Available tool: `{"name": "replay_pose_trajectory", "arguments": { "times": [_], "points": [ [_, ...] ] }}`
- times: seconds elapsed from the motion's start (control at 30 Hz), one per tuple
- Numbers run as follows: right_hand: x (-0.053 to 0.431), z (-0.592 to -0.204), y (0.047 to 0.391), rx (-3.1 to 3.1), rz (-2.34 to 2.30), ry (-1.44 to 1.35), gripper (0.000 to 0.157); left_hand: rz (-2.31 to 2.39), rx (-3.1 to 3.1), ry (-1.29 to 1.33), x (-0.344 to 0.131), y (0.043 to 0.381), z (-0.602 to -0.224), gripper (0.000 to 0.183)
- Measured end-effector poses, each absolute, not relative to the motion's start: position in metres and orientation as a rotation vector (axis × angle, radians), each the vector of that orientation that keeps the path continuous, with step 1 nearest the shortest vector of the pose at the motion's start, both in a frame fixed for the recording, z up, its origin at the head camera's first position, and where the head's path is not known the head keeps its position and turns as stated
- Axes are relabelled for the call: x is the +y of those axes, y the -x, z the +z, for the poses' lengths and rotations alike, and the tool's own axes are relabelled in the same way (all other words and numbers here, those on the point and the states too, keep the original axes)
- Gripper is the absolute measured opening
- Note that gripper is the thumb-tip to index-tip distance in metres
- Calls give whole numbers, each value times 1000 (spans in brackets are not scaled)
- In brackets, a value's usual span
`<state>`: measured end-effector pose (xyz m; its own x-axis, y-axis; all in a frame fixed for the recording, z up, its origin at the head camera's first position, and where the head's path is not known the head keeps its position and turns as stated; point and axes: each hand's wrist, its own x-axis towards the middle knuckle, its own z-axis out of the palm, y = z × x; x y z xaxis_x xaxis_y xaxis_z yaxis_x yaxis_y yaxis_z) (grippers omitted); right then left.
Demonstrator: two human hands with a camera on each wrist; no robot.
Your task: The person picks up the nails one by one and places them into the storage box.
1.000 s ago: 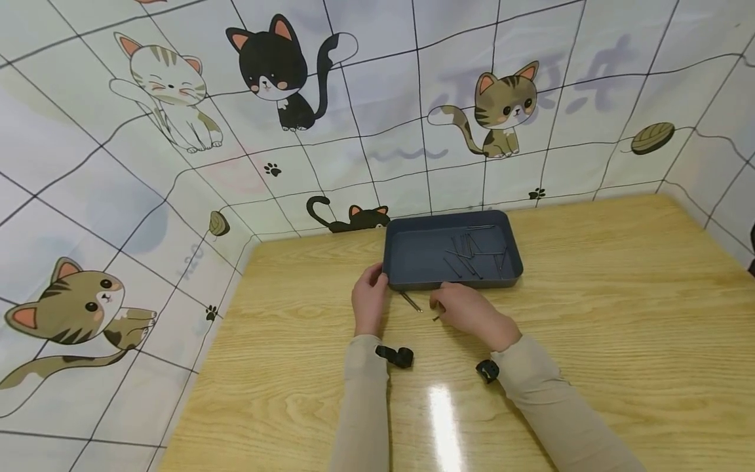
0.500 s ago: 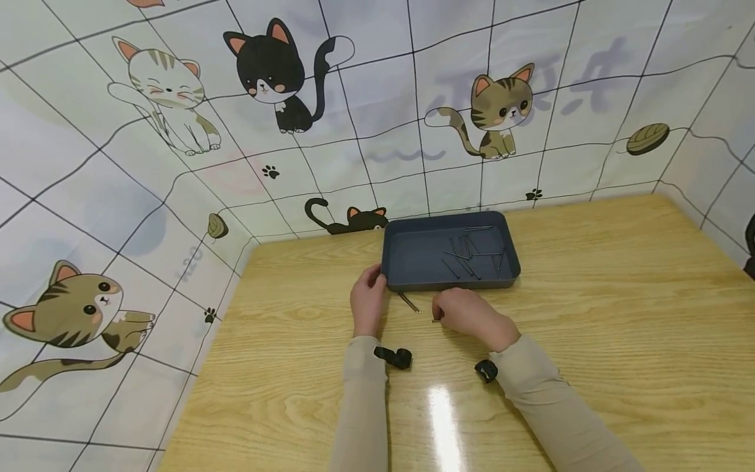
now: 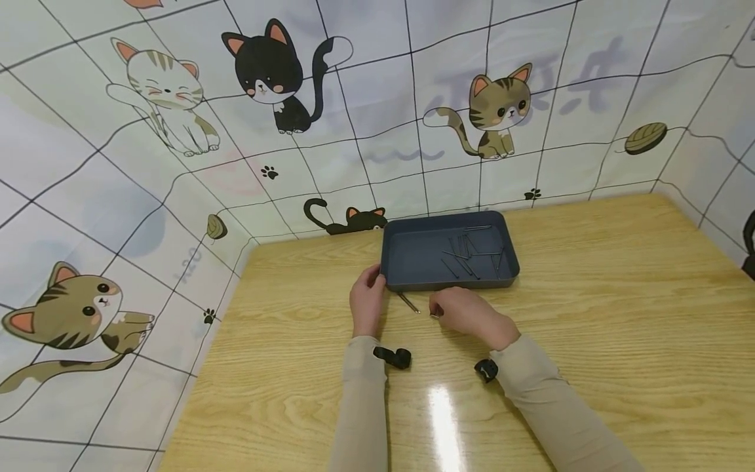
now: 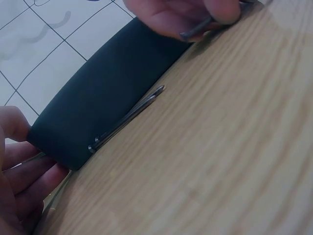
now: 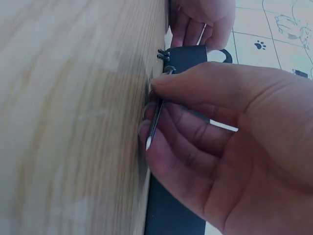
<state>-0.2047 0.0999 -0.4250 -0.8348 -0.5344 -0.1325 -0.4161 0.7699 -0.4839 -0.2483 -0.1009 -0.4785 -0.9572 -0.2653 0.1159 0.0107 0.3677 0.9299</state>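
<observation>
My right hand (image 3: 468,312) pinches a dark metal nail (image 5: 157,117) between thumb and fingers, just over the wood in front of the tray. The right wrist view shows its flat head by the thumb and its bright point by the fingers. A blue-grey tray (image 3: 413,286) stands at the back of the table, with several nails (image 3: 466,252) lying scattered inside, mostly toward its right half. My left hand (image 3: 367,305) holds the tray's front left corner. Two nails (image 4: 128,118) lie side by side on the table along the tray's front wall, between my hands.
The wooden table (image 3: 295,393) reaches to a cat-patterned wall covering (image 3: 366,118) behind and at both sides. The tray's back edge stands close to that covering. A dark object (image 3: 750,249) shows at the right edge of the head view.
The nail in my right hand has turned a little between the fingers, and that hand has shifted slightly. My left hand stays at the tray corner. The head view has drifted slightly.
</observation>
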Motion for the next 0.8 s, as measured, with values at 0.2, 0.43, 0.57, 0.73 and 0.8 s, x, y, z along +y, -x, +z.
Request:
{"name": "replay_pose_trajectory", "arguments": {
  "times": [0.2,0.43,0.57,0.73,0.8],
  "points": [
    [100,-426,211,2644,-783,762,26,-1668,-2373,-232,-106,248,-481,30],
    [103,-420,213,2610,-916,763,25,-1676,-2370,-241,-109,247,-478,31],
    [108,-419,215,2613,-973,748,26,-1671,-2369,-249,-108,247,-478,31],
    [119,-416,219,2599,-1081,659,27,-1649,-2386,-244,-105,248,-478,31],
    [122,-413,222,2592,-1113,618,28,-1653,-2384,-237,-104,249,-478,31]
  ]
}}
